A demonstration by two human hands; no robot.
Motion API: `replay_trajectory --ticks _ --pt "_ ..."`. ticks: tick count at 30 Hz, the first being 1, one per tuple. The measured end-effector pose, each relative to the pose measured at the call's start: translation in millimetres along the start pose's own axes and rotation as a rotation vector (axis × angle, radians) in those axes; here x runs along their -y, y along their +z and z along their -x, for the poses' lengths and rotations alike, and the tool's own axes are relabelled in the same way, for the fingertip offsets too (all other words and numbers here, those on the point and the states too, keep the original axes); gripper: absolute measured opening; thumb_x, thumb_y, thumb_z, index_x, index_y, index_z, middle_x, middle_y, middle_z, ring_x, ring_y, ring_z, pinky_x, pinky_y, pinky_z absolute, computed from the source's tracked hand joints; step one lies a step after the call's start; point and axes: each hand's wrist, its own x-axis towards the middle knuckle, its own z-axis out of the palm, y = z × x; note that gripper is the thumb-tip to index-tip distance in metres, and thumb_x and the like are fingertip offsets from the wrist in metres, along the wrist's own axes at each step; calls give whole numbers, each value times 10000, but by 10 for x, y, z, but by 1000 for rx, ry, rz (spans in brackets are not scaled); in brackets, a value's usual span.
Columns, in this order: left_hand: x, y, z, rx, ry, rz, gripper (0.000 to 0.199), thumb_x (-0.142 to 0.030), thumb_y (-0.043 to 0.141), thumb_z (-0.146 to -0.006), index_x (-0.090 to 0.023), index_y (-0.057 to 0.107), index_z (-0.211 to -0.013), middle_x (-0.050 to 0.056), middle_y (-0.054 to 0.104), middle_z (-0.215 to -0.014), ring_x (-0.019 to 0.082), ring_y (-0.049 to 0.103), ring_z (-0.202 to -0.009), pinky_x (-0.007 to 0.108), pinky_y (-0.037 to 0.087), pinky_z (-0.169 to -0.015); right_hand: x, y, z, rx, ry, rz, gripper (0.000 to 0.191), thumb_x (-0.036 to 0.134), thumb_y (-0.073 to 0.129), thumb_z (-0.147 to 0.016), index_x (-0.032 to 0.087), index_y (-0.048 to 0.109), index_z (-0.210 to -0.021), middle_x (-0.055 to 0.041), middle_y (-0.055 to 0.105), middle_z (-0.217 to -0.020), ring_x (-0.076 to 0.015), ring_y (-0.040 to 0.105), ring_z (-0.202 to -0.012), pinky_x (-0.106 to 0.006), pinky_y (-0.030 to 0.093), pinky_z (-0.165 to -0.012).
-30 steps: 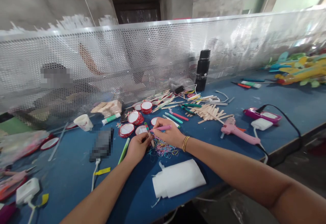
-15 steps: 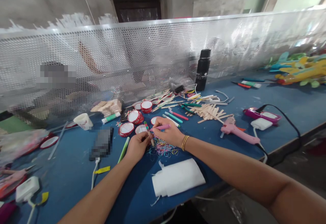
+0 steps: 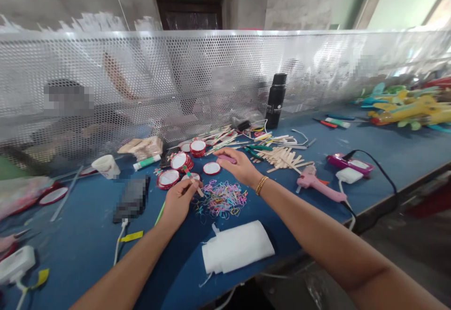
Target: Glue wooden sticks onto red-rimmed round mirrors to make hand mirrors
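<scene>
My left hand (image 3: 179, 202) pinches a wooden craft stick (image 3: 188, 173) with green and red marks on its upper end. A purple marker (image 3: 227, 158) lies in the grip of my right hand (image 3: 239, 165), held apart from the stick and above the blue table. Between and below the hands spreads a pile of small coloured rubber bands (image 3: 225, 199). Round red-rimmed pieces (image 3: 212, 168) with white insides sit just beyond, some stacked. A green marker (image 3: 160, 213) is partly hidden by my left hand.
A white cloth pouch (image 3: 239, 247) lies near the table edge. Loose sticks (image 3: 283, 158), a pink glue gun (image 3: 319, 185) and a purple device (image 3: 348, 165) are at right. Left are a phone (image 3: 132, 199) and white cup (image 3: 106, 166). A black bottle (image 3: 276, 101) stands behind.
My right hand has moved up and away from the stick with the purple marker, uncovering more of the rubber bands. My left hand has shifted slightly left and tilted the stick. The view has shifted a little.
</scene>
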Motion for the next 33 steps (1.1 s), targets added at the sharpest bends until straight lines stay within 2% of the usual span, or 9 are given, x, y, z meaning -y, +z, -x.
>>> replay_trajectory --ticks 3,7,9,13,16,23,33 --pt "-4 -8 2 -5 -27 25 380 -527 596 -811 -162 699 -830 43 697 -811 172 587 -724 244 405 -591 -31 -91 -37 52 39 10 263 274 536 -871 201 679 -1079 -38 691 -1048 -162 608 -927 -308 446 -865" --pt "-8 9 25 6 -99 56 400 -545 589 -813 -171 688 -915 46 713 -862 179 609 -752 243 418 -602 -110 -133 -65 161 80 63 283 234 538 -867 180 684 -1103 -27 712 -849 -136 610 -755 -273 458 -766" --pt "-14 22 37 9 -127 56 399 -538 599 -807 -172 691 -937 48 717 -866 181 617 -757 245 422 -611 -155 -134 -62 217 68 138 260 206 572 -841 174 694 -1068 -24 711 -810 -131 605 -721 -257 452 -726" --pt "-42 40 48 9 -149 61 379 -504 626 -783 -170 706 -943 49 715 -845 186 626 -758 247 430 -614 -212 -135 -30 344 85 304 187 154 617 -796 190 723 -946 -31 723 -891 -142 629 -791 -247 436 -733" --pt "-69 44 51 -1 -153 80 380 -487 640 -758 -170 711 -957 44 710 -812 183 624 -724 253 438 -606 -218 -146 -3 441 136 395 224 133 624 -781 212 706 -974 -21 721 -904 -154 643 -836 -246 424 -744" --pt "-107 58 65 -7 -193 114 435 -499 684 -685 -157 713 -954 39 694 -766 177 598 -682 260 442 -598 -209 -134 14 443 242 544 439 153 664 -743 187 543 -1164 -35 714 -918 -178 641 -837 -247 389 -681" --pt "-135 48 74 23 -183 80 422 -543 692 -662 -168 729 -853 38 704 -845 177 582 -728 257 430 -621 -214 -149 10 415 267 659 298 199 699 -746 194 606 -1029 -44 716 -960 -177 645 -861 -243 381 -675"
